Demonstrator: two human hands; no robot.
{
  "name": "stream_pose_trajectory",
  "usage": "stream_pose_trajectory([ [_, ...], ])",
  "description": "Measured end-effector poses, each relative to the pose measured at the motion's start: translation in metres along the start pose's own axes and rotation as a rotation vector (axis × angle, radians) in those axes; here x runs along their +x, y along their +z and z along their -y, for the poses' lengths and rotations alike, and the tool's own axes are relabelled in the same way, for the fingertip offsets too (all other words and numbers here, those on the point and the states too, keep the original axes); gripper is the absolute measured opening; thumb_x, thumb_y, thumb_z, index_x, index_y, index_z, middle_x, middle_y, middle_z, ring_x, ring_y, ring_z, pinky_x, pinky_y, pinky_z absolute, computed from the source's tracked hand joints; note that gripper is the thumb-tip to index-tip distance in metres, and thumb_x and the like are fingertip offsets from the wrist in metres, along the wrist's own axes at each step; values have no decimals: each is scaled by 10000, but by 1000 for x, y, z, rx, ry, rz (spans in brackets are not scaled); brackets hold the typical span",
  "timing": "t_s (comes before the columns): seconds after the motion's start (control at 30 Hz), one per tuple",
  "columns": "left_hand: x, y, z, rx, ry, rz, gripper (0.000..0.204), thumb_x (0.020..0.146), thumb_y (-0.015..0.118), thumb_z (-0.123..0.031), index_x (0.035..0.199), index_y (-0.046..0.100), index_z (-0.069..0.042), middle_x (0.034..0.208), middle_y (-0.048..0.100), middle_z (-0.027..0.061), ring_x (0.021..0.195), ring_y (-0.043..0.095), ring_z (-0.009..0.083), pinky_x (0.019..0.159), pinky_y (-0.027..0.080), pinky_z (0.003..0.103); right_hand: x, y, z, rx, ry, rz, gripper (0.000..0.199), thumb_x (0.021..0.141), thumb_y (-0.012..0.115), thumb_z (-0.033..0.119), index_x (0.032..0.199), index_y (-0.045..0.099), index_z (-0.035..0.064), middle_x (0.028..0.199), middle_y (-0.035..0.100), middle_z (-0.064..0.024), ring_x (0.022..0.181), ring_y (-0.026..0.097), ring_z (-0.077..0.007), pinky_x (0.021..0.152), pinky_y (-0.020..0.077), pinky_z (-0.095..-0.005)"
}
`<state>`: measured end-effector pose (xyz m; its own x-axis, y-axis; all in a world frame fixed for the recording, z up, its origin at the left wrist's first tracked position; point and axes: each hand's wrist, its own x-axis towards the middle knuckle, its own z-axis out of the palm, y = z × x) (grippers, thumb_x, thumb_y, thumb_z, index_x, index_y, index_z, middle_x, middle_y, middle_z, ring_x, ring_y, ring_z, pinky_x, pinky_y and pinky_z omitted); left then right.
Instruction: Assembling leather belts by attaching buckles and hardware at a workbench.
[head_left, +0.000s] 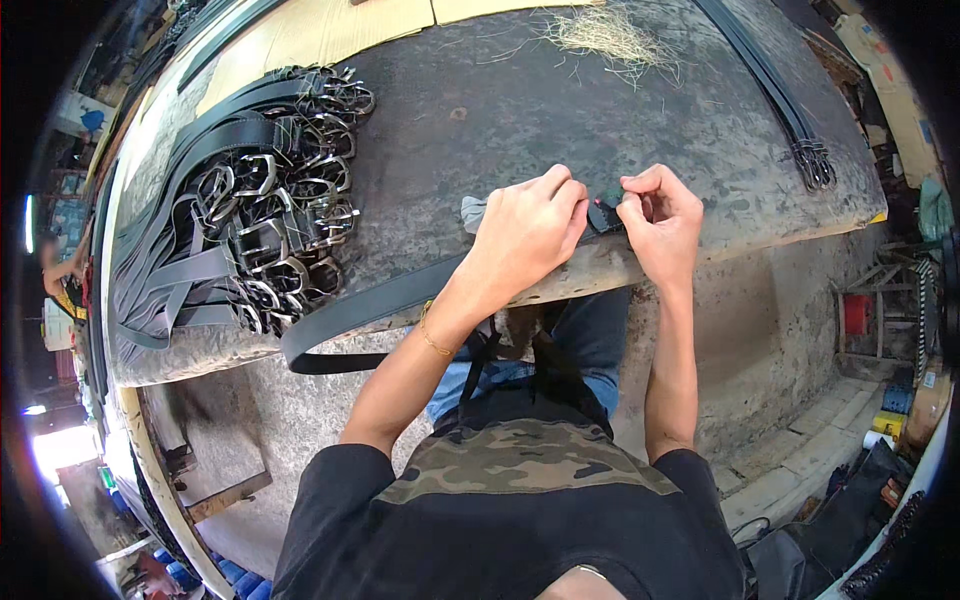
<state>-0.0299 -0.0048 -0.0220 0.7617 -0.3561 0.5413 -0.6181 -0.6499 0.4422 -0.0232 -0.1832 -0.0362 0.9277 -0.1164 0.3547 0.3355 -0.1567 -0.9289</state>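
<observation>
A black belt (385, 295) runs along the table's front edge. It loops back below the edge at the left, and its other part passes under my left hand (530, 230). That hand's fingers are curled closed over the strap. Between my hands the belt's dark end (603, 216) shows, with a small reddish spot near it. My right hand (665, 215) is pinched closed just right of this end, thumb against forefinger. Whatever lies in the pinch is too small to make out. A grey piece of cloth (473, 213) peeks out beside my left hand.
Many black belts with metal buckles (290, 215) are heaped on the table's left. More belts (775, 90) lie at the right. A bundle of straw-coloured strands (615, 42) and cardboard (330, 35) sit at the back. A person (68, 270) is at the far left.
</observation>
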Motion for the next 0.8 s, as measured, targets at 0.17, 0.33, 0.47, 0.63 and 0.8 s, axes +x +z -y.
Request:
stream_pose_trajectory([
  [0.17, 0, 1, 1, -2, 6, -11, 83, 817, 700, -67, 864, 638, -36, 839, 616, 92, 688, 655, 307, 596, 517, 405, 1, 1, 0, -56, -21, 0, 79, 752, 656, -56, 789, 607, -6, 689, 550, 32, 608, 439, -26, 529, 358, -214],
  [0.33, 0, 2, 1, -5, 23, -38, 80, 815, 697, -59, 863, 637, -36, 838, 617, 94, 683, 653, 307, 591, 517, 402, 1, 0, 0, -78, -27, 0, 72, 748, 659, -47, 785, 610, -8, 682, 553, 27, 607, 438, -33, 531, 363, -220],
  [0.47, 0, 1, 0, -12, -6, -33, 74, 818, 687, -52, 872, 640, -36, 839, 617, 102, 676, 649, 311, 590, 514, 399, 1, -1, -5, -48, 7, 12, 56, 789, 653, -51, 807, 623, -8, 711, 563, 30, 632, 463, -32, 556, 375, -213],
  [0.63, 11, -8, 1, -113, -102, -54, 68, 841, 667, -62, 884, 657, -10, 847, 658, 131, 700, 662, 337, 627, 526, 396, 8, -7, -3, 177, 11, -129, 68, 897, 595, -66, 922, 632, -14, 808, 580, 2, 711, 536, -52, 737, 529, -247],
  [0.8, 76, -40, 14, 99, -164, -26, 169, 891, 628, -165, 887, 715, -20, 808, 700, 188, 789, 701, 361, 731, 553, 423, 15, -20, -8, 697, 129, -198, 90, 909, 532, -79, 888, 603, -28, 730, 493, -9, 664, 510, -80, 978, 559, -537],
])
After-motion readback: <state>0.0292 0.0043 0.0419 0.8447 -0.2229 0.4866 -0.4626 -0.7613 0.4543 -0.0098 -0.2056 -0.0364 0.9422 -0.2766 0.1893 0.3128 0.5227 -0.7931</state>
